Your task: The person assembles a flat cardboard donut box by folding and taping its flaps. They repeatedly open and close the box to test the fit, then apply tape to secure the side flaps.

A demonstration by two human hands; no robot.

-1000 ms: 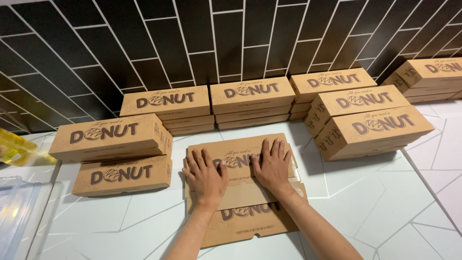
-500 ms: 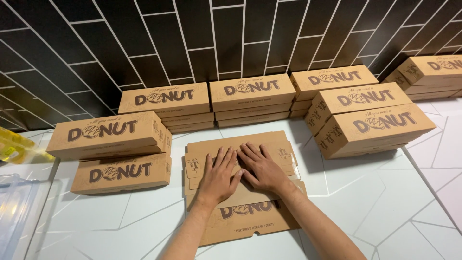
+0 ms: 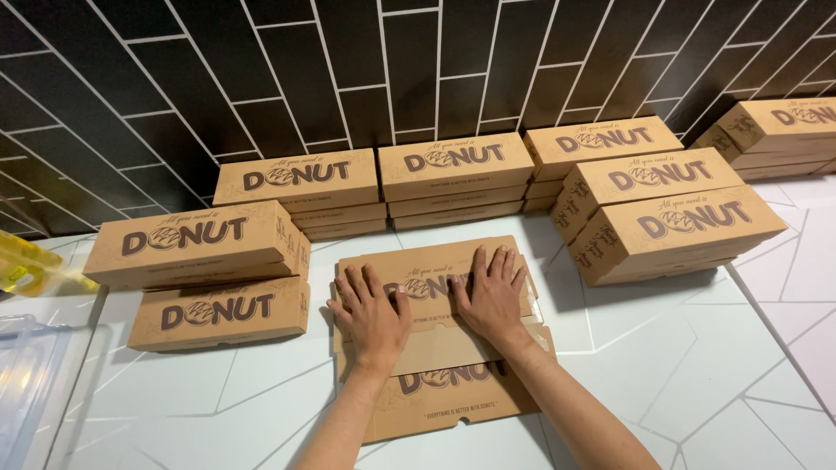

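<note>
A flat, unfolded brown cardboard box [image 3: 435, 348] with printed lettering lies on the white counter in front of me. My left hand [image 3: 373, 315] presses palm down on its left part, fingers spread. My right hand [image 3: 492, 294] presses palm down on its folded-over upper panel, right of centre. The two hands lie side by side, a small gap between them. Neither hand grips anything.
Assembled brown boxes surround the flat one: two stacked at the left [image 3: 200, 244], stacks along the black tiled wall [image 3: 453, 170], more at the right [image 3: 679, 226] and far right [image 3: 779, 126]. A clear plastic tray [image 3: 30, 383] and a yellow object [image 3: 22, 265] sit at the left edge.
Both hands slid on the flat box: they came together at the centre half a second ago, and now they lie slightly apart again, pressing the folded panel down.
</note>
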